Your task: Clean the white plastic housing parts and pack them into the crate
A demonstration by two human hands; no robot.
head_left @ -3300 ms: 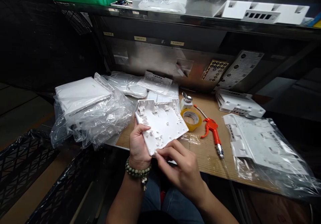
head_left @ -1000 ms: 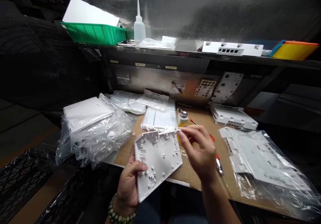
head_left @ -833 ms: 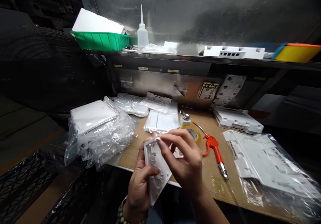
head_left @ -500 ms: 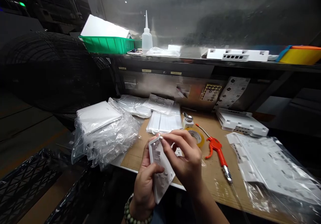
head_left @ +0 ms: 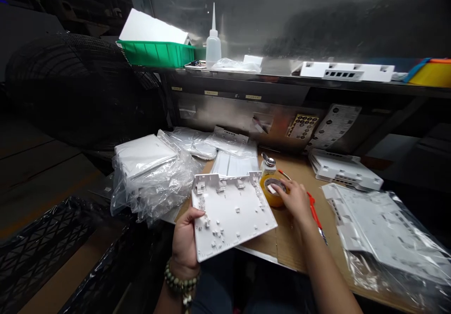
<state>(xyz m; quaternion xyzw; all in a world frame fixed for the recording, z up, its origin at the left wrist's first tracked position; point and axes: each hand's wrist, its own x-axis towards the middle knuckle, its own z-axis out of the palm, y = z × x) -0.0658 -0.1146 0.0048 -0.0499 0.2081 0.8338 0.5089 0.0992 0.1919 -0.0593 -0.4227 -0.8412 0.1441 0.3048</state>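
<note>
My left hand (head_left: 186,239) grips the left edge of a white plastic housing panel (head_left: 229,215), its thumb on the inner face. That inner face, with clips and posts, is turned toward me. My right hand (head_left: 294,201) is over the roll of yellow tape (head_left: 276,200), with thumb and fingers pinched together at its core. A small white piece (head_left: 271,189) shows at those fingertips; its kind is unclear. Behind the roll stands a dispenser bottle with a metal top (head_left: 268,162). The red air blow gun (head_left: 315,213) is partly hidden by my right forearm.
Bagged white panels are piled at left (head_left: 151,178), and more bagged panels (head_left: 384,229) lie at right. Stacked white housings (head_left: 345,169) stand behind those. A shelf above bears a green bin (head_left: 157,54), a nozzle bottle (head_left: 213,49) and a white housing (head_left: 347,71). A fan (head_left: 88,84) stands left.
The panel has turned from nearly edge-on to face me, held by my left hand. My right hand has left the panel's upper corner and moved right to the tape roll.
</note>
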